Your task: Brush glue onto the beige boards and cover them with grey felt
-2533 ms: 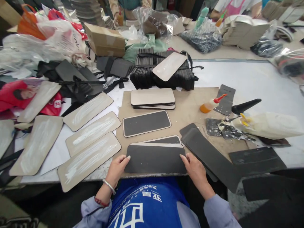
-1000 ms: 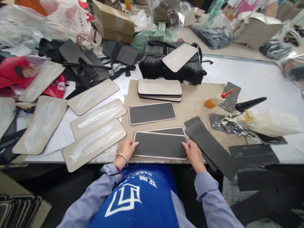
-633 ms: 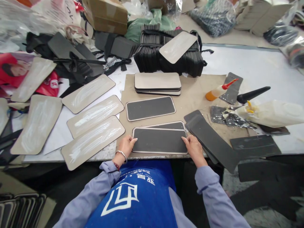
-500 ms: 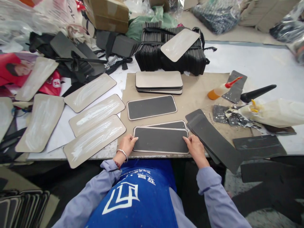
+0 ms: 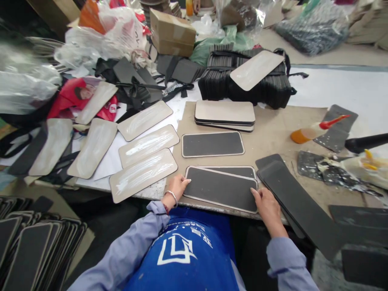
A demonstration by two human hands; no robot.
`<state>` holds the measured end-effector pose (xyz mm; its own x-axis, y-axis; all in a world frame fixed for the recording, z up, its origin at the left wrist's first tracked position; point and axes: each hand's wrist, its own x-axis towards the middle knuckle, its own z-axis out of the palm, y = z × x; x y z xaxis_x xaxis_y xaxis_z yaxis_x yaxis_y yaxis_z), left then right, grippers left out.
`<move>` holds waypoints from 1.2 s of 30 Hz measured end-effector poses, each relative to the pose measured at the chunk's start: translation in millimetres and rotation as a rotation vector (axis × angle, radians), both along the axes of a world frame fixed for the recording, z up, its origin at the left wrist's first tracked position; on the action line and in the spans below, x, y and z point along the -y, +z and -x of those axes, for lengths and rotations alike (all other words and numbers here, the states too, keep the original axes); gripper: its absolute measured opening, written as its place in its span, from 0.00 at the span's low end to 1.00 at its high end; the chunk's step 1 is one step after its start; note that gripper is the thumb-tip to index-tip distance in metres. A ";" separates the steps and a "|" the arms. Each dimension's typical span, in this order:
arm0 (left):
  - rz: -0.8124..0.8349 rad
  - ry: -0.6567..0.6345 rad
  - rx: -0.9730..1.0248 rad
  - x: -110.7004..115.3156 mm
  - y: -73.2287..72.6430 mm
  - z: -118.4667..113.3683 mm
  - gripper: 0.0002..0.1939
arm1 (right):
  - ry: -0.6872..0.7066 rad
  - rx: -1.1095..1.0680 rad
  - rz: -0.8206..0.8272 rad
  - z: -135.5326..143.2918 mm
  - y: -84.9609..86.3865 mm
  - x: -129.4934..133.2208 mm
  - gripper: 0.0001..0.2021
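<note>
A dark grey rounded rectangular panel with a pale rim (image 5: 220, 190) lies at the table's front edge, its right end slanting toward me. My left hand (image 5: 176, 189) pinches its left end between thumb and fingers. At the opposite end my right hand (image 5: 268, 208) pinches the right edge. Partly covered by this panel is a similar panel (image 5: 239, 171). Another dark panel (image 5: 212, 144) lies just beyond, and behind that rests a small stack of beige-topped panels (image 5: 224, 111). To the left are several beige panels smeared with white (image 5: 144, 174).
Long dark strips (image 5: 291, 198) overhang the front edge at right. Beyond them are an orange-filled bottle with a red nozzle (image 5: 315, 131) and a white-smeared container (image 5: 370, 165). A strapped dark bundle (image 5: 245, 91) stands behind. More panels stand in a box (image 5: 27, 250) at lower left.
The camera view has swung left, so the table things appear farther right. The held panel has tilted, its right end now nearer me. Both hands still grip it.
</note>
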<state>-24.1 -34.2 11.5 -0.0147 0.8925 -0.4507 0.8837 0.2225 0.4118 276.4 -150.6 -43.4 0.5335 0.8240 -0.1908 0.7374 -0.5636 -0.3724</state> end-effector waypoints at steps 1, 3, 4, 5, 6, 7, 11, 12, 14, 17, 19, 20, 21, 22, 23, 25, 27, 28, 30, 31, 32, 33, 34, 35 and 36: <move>0.003 0.008 0.005 0.1 1.3 -0.4 0.11 | 0.002 0.002 0.016 -0.2 0.4 -0.7 0.15; 0.003 0.025 0.012 0.9 2.6 -1.0 0.11 | 0.006 -0.002 0.048 -0.1 2.5 -2.0 0.15; -0.001 0.030 0.016 1.6 2.5 -1.3 0.11 | 0.006 -0.006 0.058 0.1 3.7 -2.4 0.15; -0.005 0.031 0.019 2.5 1.8 -1.4 0.11 | 0.003 -0.011 0.062 0.2 4.7 -2.7 0.15; -0.010 0.030 0.022 3.5 0.4 -1.2 0.11 | -0.001 -0.014 0.063 0.4 5.5 -2.9 0.15; -0.017 0.027 0.022 4.5 -1.5 -0.6 0.11 | -0.004 -0.013 0.059 0.6 5.9 -2.9 0.15; -0.090 0.001 -0.042 8.8 -10.6 9.2 0.13 | 0.002 0.009 0.033 1.8 5.5 -3.5 0.16; -0.107 -0.001 -0.069 10.2 -12.0 13.1 0.14 | 0.001 0.014 0.032 2.3 5.6 -3.8 0.16; -0.157 -0.007 -0.124 14.0 -12.9 19.6 0.13 | -0.008 0.022 0.040 3.4 6.5 -4.3 0.15; -0.388 -0.152 -0.177 21.0 -11.7 15.5 0.13 | -0.002 0.031 0.047 4.8 8.4 -4.6 0.14; -0.573 -0.393 -0.140 25.4 -11.7 -0.8 0.15 | 0.015 0.037 0.029 4.9 8.4 -4.3 0.14; -0.629 -0.535 -0.105 27.2 -12.2 -12.2 0.17 | 0.016 0.039 0.018 4.8 7.8 -4.1 0.14; -0.657 -0.672 -0.068 28.6 -13.1 -24.6 0.19 | 0.010 0.040 0.008 4.7 6.9 -3.7 0.14; -0.661 -0.795 -0.039 29.6 -14.6 -37.0 0.21 | -0.002 0.038 -0.001 4.7 5.9 -3.3 0.14; -0.647 -0.891 -0.021 30.1 -16.6 -48.4 0.24 | -0.013 0.034 -0.009 4.7 4.9 -2.8 0.14; -0.593 -0.974 -0.022 29.8 -21.9 -64.6 0.28 | -0.019 0.024 -0.031 5.4 3.3 -2.0 0.14; -0.540 -0.970 -0.047 28.4 -27.9 -70.9 0.30 | -0.010 0.018 -0.050 6.2 2.2 -1.4 0.14; -0.521 -0.959 -0.060 27.6 -30.6 -71.2 0.31 | -0.006 0.013 -0.051 6.4 2.0 -1.1 0.14; -0.501 -0.953 -0.077 26.1 -34.0 -69.1 0.32 | -0.019 -0.006 -0.031 5.3 2.6 -0.5 0.15; -0.496 -0.955 -0.080 25.6 -34.8 -67.8 0.32 | -0.035 -0.019 -0.025 3.9 3.6 -0.1 0.16; -0.491 -0.957 -0.080 25.2 -35.0 -67.0 0.32 | -0.057 -0.027 -0.032 2.0 5.2 0.3 0.16; -0.484 -0.957 -0.077 24.9 -34.8 -66.7 0.32 | -0.081 -0.019 -0.056 -0.2 7.3 0.5 0.16; -0.477 -0.957 -0.072 24.7 -34.4 -66.8 0.32 | -0.098 0.010 -0.099 -2.2 9.9 0.3 0.17; -0.469 -0.957 -0.066 24.6 -33.8 -67.3 0.32 | -0.093 0.058 -0.152 -3.5 12.7 -0.7 0.17; -0.462 -0.957 -0.062 24.5 -33.3 -67.9 0.32 | -0.064 0.119 -0.206 -3.6 15.3 -2.7 0.17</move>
<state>43.8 -58.7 -21.9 0.7722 0.6292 -0.0880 0.6306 -0.7421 0.2272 280.0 -148.0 -28.1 0.5947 0.8027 0.0454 0.7482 -0.5319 -0.3966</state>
